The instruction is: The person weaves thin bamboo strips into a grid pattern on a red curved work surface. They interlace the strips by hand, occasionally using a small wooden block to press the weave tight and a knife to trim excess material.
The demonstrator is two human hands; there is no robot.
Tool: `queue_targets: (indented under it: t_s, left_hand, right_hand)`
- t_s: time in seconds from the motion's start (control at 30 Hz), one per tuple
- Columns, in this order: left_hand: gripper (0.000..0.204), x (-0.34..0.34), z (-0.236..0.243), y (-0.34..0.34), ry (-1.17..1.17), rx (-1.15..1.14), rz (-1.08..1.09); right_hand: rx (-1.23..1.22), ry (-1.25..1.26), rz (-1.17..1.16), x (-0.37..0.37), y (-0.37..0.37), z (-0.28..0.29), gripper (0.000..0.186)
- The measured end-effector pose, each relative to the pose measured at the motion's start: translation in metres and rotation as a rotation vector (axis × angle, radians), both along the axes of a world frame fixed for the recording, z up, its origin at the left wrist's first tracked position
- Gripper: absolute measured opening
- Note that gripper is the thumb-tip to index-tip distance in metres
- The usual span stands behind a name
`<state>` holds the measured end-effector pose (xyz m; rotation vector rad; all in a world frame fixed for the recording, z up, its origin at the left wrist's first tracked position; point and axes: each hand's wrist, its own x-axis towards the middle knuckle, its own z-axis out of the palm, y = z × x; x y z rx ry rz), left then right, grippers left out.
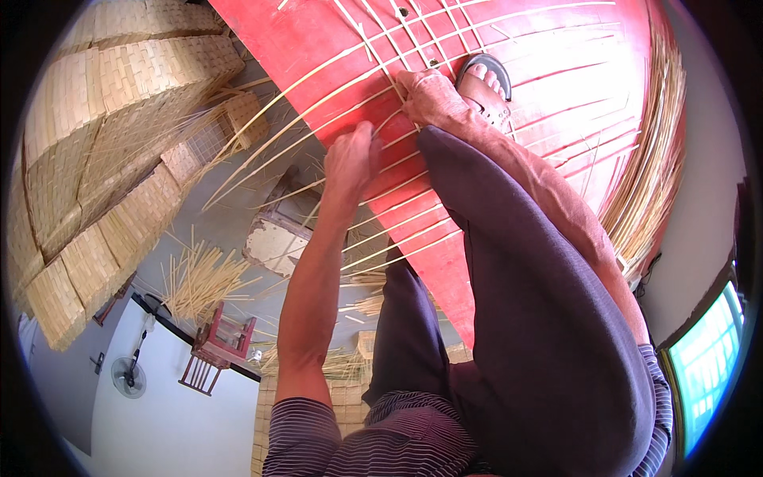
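Red sheeting or board (302,40), cut off along the upper edge and narrowing toward the wearer, forms the working surface; strong glare whitens its right side, where strips are hard to make out. Dark trousers (548,310) cover part of its near end. Stacked woven goods (87,151), cropped by the fisheye rim, stand at left. At right lies a bundle of long strips (648,159); a loose heap of cut strips (203,278) lies on the floor.

Open lattice (385,33): it lies on the red surface, its top beyond the view and its middle partly masked by the hands. Its long axis cannot be judged whole; the longer strips run from upper right to lower left, projecting past the surface's left edge, while cross-strips slope from upper left to lower right. The strips are pale straw-yellow, narrow, smooth and gently bowed.

Sandalled foot (485,87): planted on the surface just beside the right hand. Right hand (433,95): lowered onto the lattice, fingers bent, fingertips largely concealed; whether it grips a strip cannot be told. Left hand (354,159): slightly blurred, fingers curled nearly closed near a bent strip; its hold cannot be confirmed.
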<state>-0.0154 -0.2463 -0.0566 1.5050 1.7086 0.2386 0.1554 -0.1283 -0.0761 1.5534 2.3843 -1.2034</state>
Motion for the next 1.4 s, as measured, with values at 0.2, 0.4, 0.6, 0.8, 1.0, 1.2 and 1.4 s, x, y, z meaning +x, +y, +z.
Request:
queue_targets:
  t_s: [0.2, 0.4, 0.6, 0.8, 1.0, 1.2, 1.4]
  left_hand:
    - [0.022, 0.026, -0.01, 0.028, 0.01, -0.02, -0.041]
    - [0.022, 0.037, 0.014, 0.039, 0.123, -0.13, -0.022]
    - [0.016, 0.004, 0.044, 0.015, 0.112, 0.473, 0.051]
    - [0.024, -0.001, 0.034, -0.061, 0.188, 0.297, 0.106]
    - [0.024, -0.005, 0.017, -0.067, 0.309, 0.143, 0.141]
    - [0.024, 0.022, 0.005, -0.034, 0.003, -0.186, 0.126]
    - [0.021, 0.056, -0.008, -0.011, -0.101, -0.144, 0.146]
  right_hand:
    - [-0.044, -0.03, 0.015, 0.002, 0.003, -0.002, 0.023]
    - [-0.044, 0.023, 0.028, 0.004, 0.003, -0.001, 0.02]
    - [-0.063, 0.049, 0.156, 0.018, -0.006, 0.03, 0.021]
    - [-0.201, -0.228, 0.298, 0.009, -0.005, 0.027, 0.022]
    - [-0.238, -0.252, 0.225, 0.009, -0.008, 0.028, 0.015]
    - [-0.136, -0.259, 0.241, 0.01, -0.014, 0.021, 0.019]
    - [-0.073, -0.259, 0.291, 0.011, -0.016, 0.01, 0.016]
